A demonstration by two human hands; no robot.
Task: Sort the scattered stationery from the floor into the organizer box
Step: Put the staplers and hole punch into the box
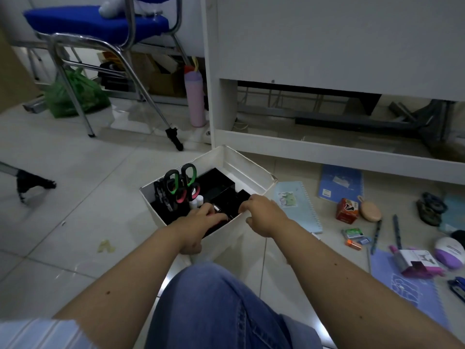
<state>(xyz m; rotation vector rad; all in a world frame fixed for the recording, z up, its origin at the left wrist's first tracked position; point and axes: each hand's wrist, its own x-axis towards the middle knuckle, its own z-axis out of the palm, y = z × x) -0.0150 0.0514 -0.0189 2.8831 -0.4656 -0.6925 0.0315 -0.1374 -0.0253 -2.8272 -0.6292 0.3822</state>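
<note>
On the floor, both hands' fingers grip one organizer box (251, 177) holding two scissors (185, 182).

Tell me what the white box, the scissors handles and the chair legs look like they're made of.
White box: looks like thin card or coated board, matte, with flat folded walls and scuffed edges; could be thin plastic.
Scissors handles: moulded plastic, black with green and pink soft-looking inner rings, slightly glossy.
Chair legs: bent metal tube, chrome-like, with bright mirror highlights and dark caps at the feet.
</note>
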